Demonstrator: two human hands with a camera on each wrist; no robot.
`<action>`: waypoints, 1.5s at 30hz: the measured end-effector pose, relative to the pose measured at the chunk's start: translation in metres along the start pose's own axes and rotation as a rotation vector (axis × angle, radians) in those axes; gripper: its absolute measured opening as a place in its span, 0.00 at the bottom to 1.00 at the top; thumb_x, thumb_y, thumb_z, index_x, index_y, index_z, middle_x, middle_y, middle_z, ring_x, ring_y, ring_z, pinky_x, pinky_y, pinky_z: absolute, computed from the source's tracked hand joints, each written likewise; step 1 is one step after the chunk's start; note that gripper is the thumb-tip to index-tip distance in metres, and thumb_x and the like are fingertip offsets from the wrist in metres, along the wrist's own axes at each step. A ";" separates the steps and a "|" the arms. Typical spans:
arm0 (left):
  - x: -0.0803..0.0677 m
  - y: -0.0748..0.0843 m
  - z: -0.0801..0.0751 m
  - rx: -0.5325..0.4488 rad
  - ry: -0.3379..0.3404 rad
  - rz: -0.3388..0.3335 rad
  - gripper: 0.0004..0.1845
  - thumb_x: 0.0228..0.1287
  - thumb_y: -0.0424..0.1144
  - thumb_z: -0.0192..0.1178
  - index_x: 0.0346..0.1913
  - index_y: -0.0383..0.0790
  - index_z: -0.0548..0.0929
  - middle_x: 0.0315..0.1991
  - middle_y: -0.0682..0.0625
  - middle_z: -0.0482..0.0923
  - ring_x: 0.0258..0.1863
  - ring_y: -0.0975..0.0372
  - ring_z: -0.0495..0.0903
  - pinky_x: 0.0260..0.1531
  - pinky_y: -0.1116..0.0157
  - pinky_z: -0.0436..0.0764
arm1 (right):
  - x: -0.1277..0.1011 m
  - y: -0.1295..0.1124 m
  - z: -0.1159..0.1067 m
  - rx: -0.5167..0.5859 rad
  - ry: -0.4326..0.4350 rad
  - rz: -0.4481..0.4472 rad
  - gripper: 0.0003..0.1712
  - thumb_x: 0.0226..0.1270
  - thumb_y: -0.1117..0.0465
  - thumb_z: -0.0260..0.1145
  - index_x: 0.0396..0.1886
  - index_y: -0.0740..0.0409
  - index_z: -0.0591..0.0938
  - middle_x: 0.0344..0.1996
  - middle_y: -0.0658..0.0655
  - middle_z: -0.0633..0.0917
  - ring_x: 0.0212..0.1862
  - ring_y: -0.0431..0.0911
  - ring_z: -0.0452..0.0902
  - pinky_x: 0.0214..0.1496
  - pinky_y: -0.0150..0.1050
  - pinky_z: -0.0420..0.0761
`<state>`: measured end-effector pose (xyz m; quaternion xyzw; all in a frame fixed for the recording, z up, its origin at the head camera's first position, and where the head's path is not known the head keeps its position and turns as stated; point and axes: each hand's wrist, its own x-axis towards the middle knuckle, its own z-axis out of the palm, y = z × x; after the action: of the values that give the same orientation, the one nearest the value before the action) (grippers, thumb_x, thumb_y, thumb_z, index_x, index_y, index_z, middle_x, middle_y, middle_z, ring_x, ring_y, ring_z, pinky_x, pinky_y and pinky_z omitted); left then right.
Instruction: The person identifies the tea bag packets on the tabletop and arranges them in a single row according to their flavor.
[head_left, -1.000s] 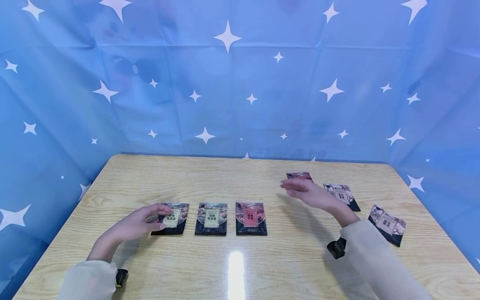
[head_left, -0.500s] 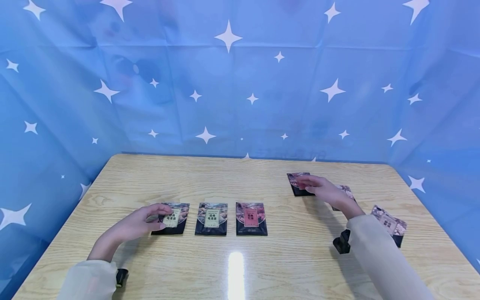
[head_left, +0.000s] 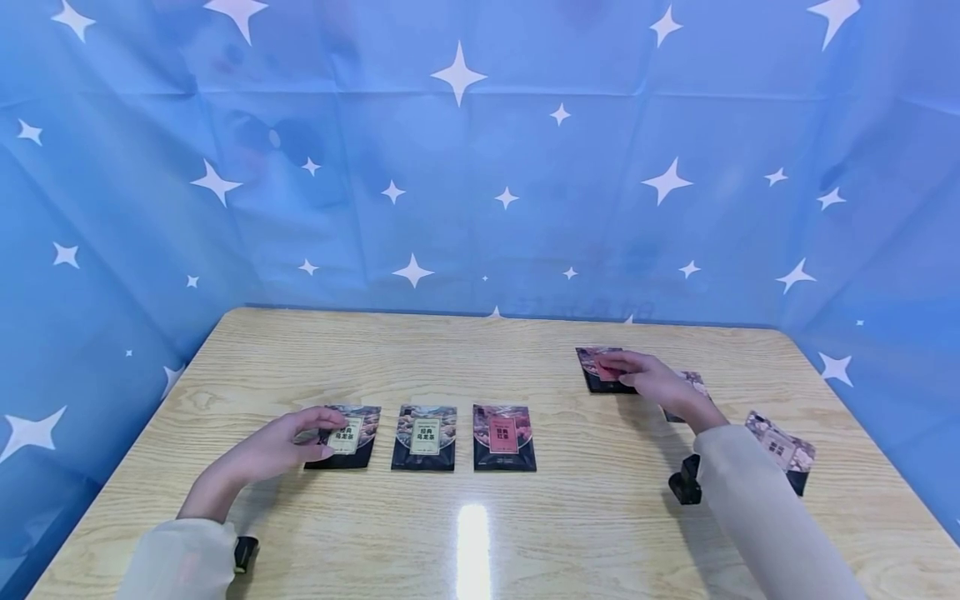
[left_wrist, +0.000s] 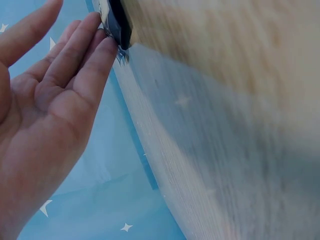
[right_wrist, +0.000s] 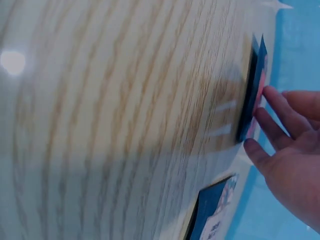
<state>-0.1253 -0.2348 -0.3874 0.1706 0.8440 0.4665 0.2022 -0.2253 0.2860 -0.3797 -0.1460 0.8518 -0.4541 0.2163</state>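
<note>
A tea sachet with a pale green label [head_left: 360, 446] lies at the left of a row on the table. My left hand [head_left: 262, 450] rests its fingertips on that sachet's left part, with the fingers fairly straight. In the left wrist view only a dark edge of the sachet [left_wrist: 119, 22] shows beyond the fingers. At the back right, my right hand [head_left: 654, 383] touches a red-label tea sachet [head_left: 592, 375] with extended fingertips. The right wrist view shows that sachet [right_wrist: 254, 95] flat on the table, the fingers against its printed face and not wrapped round it.
Beside the left sachet lie another green-label sachet [head_left: 423, 437] and a red-label sachet [head_left: 504, 437]. To the right are two pale pink sachets, one partly behind the right wrist [head_left: 693, 383], the other by the sleeve [head_left: 776, 446]. A blue starry cloth [head_left: 480, 208] hangs behind the wooden table [head_left: 375, 542].
My right hand has moved right and down onto the red-label sachet at the back, first uncovering more of it. My left hand has stayed on its sachet.
</note>
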 end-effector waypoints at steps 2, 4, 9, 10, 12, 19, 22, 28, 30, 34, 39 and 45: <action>0.000 0.000 0.000 0.000 -0.001 -0.001 0.21 0.65 0.33 0.54 0.59 0.30 0.67 0.58 0.34 0.66 0.57 0.40 0.63 0.46 0.48 0.72 | 0.000 0.000 -0.001 -0.008 -0.006 -0.005 0.27 0.68 0.76 0.40 0.67 0.70 0.57 0.64 0.73 0.59 0.64 0.64 0.53 0.60 0.58 0.59; 0.000 0.000 0.000 0.000 -0.001 -0.003 0.21 0.65 0.33 0.54 0.59 0.30 0.67 0.58 0.34 0.66 0.57 0.40 0.64 0.45 0.48 0.72 | -0.001 0.001 -0.001 -0.012 -0.009 -0.007 0.27 0.67 0.76 0.40 0.67 0.70 0.58 0.64 0.73 0.59 0.65 0.64 0.52 0.60 0.59 0.59; 0.000 0.001 0.000 0.001 0.002 -0.002 0.21 0.64 0.32 0.55 0.59 0.30 0.67 0.58 0.34 0.66 0.57 0.40 0.64 0.45 0.48 0.72 | -0.004 0.007 -0.002 -0.028 -0.039 -0.057 0.26 0.69 0.73 0.41 0.67 0.68 0.58 0.64 0.72 0.59 0.64 0.64 0.54 0.59 0.58 0.61; 0.000 0.001 0.000 0.001 0.002 -0.002 0.21 0.64 0.32 0.55 0.59 0.30 0.67 0.58 0.34 0.66 0.57 0.40 0.64 0.45 0.48 0.72 | -0.005 0.007 -0.002 -0.023 -0.048 -0.070 0.26 0.69 0.73 0.41 0.67 0.68 0.58 0.64 0.72 0.59 0.64 0.64 0.54 0.59 0.58 0.61; 0.000 0.001 0.000 0.001 0.003 -0.004 0.21 0.64 0.32 0.55 0.59 0.30 0.67 0.58 0.34 0.66 0.57 0.40 0.64 0.46 0.48 0.72 | -0.007 0.008 -0.002 -0.030 -0.056 -0.078 0.26 0.69 0.72 0.41 0.68 0.67 0.58 0.64 0.72 0.59 0.64 0.64 0.55 0.58 0.57 0.62; 0.000 0.000 0.001 -0.003 0.006 -0.016 0.21 0.64 0.32 0.55 0.59 0.30 0.67 0.58 0.35 0.66 0.57 0.40 0.63 0.46 0.48 0.71 | -0.011 0.006 0.005 -0.020 -0.048 0.003 0.29 0.67 0.75 0.41 0.69 0.65 0.57 0.65 0.70 0.58 0.66 0.64 0.50 0.46 0.50 0.67; 0.000 -0.001 0.000 -0.002 0.005 -0.011 0.21 0.64 0.32 0.55 0.59 0.30 0.67 0.58 0.35 0.66 0.58 0.40 0.63 0.46 0.48 0.71 | -0.014 0.004 0.009 -0.044 -0.050 -0.001 0.28 0.68 0.74 0.43 0.68 0.66 0.56 0.65 0.71 0.59 0.65 0.64 0.51 0.48 0.52 0.69; 0.000 -0.002 0.000 -0.005 0.000 0.005 0.21 0.64 0.33 0.55 0.59 0.31 0.67 0.58 0.34 0.66 0.58 0.39 0.62 0.47 0.47 0.70 | -0.019 0.002 0.019 -0.085 -0.065 -0.029 0.26 0.70 0.71 0.46 0.68 0.67 0.58 0.64 0.71 0.61 0.65 0.65 0.51 0.58 0.59 0.60; 0.001 -0.003 0.000 -0.005 -0.002 0.010 0.21 0.64 0.33 0.55 0.59 0.31 0.67 0.58 0.34 0.66 0.58 0.39 0.62 0.47 0.47 0.70 | -0.021 0.001 0.022 -0.113 -0.065 -0.036 0.26 0.70 0.69 0.48 0.67 0.65 0.59 0.64 0.70 0.62 0.64 0.65 0.53 0.58 0.59 0.61; 0.001 -0.003 0.000 -0.001 0.002 0.010 0.21 0.64 0.33 0.55 0.59 0.31 0.68 0.58 0.35 0.66 0.58 0.39 0.62 0.47 0.47 0.70 | -0.026 -0.002 0.030 -0.146 -0.087 -0.053 0.27 0.70 0.67 0.50 0.67 0.64 0.61 0.64 0.68 0.62 0.64 0.64 0.55 0.57 0.59 0.62; 0.001 -0.004 0.000 0.000 0.003 0.008 0.21 0.64 0.33 0.55 0.59 0.31 0.68 0.58 0.35 0.66 0.58 0.39 0.62 0.47 0.47 0.70 | -0.031 -0.005 0.040 -0.121 -0.138 -0.094 0.27 0.71 0.66 0.49 0.68 0.62 0.60 0.65 0.67 0.61 0.65 0.63 0.53 0.58 0.59 0.61; 0.000 -0.004 0.000 -0.004 -0.003 0.016 0.21 0.65 0.33 0.55 0.59 0.31 0.67 0.58 0.34 0.65 0.58 0.39 0.62 0.46 0.47 0.71 | -0.039 -0.007 0.052 -0.130 -0.178 -0.130 0.27 0.71 0.63 0.50 0.68 0.60 0.60 0.66 0.66 0.60 0.66 0.63 0.49 0.58 0.61 0.59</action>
<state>-0.1263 -0.2367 -0.3905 0.1778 0.8414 0.4694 0.2001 -0.1656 0.2625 -0.3903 -0.2545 0.8456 -0.3962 0.2515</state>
